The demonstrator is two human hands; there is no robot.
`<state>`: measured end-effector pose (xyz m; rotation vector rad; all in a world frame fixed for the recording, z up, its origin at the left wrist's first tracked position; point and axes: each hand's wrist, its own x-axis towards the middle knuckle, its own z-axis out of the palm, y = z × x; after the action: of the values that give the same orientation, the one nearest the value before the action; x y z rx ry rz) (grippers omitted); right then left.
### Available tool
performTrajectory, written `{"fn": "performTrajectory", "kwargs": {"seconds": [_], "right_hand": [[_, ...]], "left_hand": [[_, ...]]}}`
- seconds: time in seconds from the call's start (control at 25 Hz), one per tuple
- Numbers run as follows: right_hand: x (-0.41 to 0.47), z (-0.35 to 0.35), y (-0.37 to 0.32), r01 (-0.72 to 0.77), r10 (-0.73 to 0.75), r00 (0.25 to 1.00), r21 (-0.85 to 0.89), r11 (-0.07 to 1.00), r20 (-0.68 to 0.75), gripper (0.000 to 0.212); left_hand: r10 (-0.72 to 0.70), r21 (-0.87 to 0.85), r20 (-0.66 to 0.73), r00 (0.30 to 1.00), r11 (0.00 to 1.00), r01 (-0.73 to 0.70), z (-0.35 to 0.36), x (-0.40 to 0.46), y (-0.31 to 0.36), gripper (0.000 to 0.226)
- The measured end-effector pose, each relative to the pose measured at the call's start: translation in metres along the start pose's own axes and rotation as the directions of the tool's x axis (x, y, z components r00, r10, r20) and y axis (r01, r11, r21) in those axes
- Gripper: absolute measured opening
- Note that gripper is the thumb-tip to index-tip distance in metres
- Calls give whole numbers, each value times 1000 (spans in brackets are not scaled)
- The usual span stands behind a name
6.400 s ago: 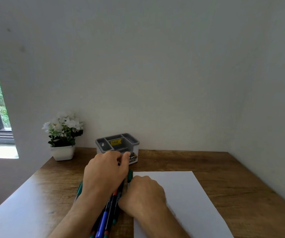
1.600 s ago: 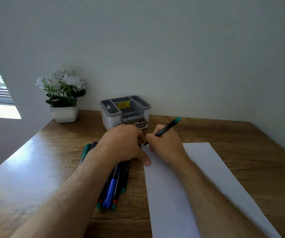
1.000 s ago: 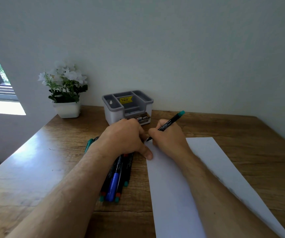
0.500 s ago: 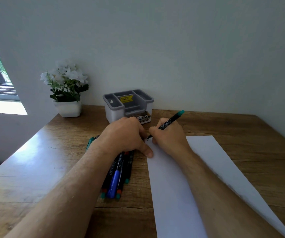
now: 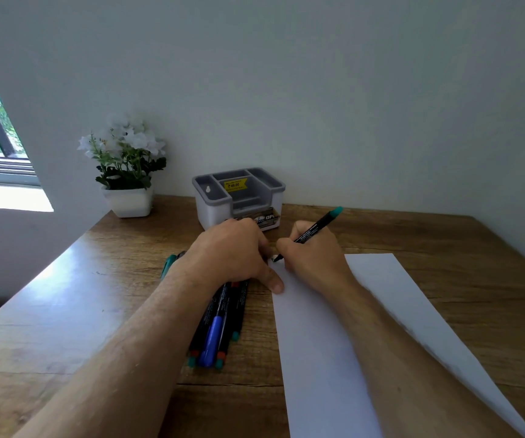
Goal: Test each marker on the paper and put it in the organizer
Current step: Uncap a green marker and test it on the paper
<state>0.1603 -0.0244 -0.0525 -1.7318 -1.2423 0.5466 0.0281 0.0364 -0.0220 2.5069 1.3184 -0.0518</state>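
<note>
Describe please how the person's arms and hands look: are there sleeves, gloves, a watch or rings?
Both forearms are bare up to the lower edge of the picture; no sleeve shows. The left hand and the right hand wear no gloves. No watch or bracelet is on either wrist, and no ring shows on the visible fingers. Fine hair covers the forearms.

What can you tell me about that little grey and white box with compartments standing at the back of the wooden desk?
The grey and white plastic organizer stands upright on the wooden desk, close to the white wall. Its white body carries a grey top tray split into several open compartments; no marker is in them. A yellow price sticker sits inside, and a printed label runs along its front. The left hand hides its lower front edge; whether they touch is unclear.
</note>
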Motion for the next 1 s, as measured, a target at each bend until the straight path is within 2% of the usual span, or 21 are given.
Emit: {"fn": "performTrajectory", "kwargs": {"seconds": [0.2,0.52,0.64,0.72,0.76,0.8,0.84,0.92,1.0], "right_hand": [[0,0,0,-12,13,996,6,1000,-91,19],[0,1,1,-26,28,995,17,1000,-98,16],[0,-8,-4,-22,62,974,179,984,-219,12],[0,-17,-4,-32,135,955,362,932,-265,13],[-1,-21,-4,-39,172,950,450,892,-260,14],[-3,-24,-4,-45,200,949,523,851,-243,14],[-5,-26,-4,-47,213,951,579,814,-224,13],[-8,-29,-6,-29,212,958,670,742,-194,12],[-10,-31,-8,-11,205,965,760,650,-161,15]], "left_hand": [[-17,20,13,1000,1000,17,0,1,1,74],[-12,18,-6,1000,1000,12,-4,-7,4,75],[-6,3,-14,1000,1000,6,-2,-9,3,68],[40,-79,-107,993,996,-48,3,-11,2,45],[62,-178,-193,979,979,-98,5,-13,2,30],[57,-337,-271,961,930,-150,5,-16,3,23],[30,-525,-315,949,827,-201,4,-19,5,31],[2,-801,-349,937,519,-299,1,-25,8,47],[-6,-899,-396,918,208,-386,1,-27,12,51]]}}
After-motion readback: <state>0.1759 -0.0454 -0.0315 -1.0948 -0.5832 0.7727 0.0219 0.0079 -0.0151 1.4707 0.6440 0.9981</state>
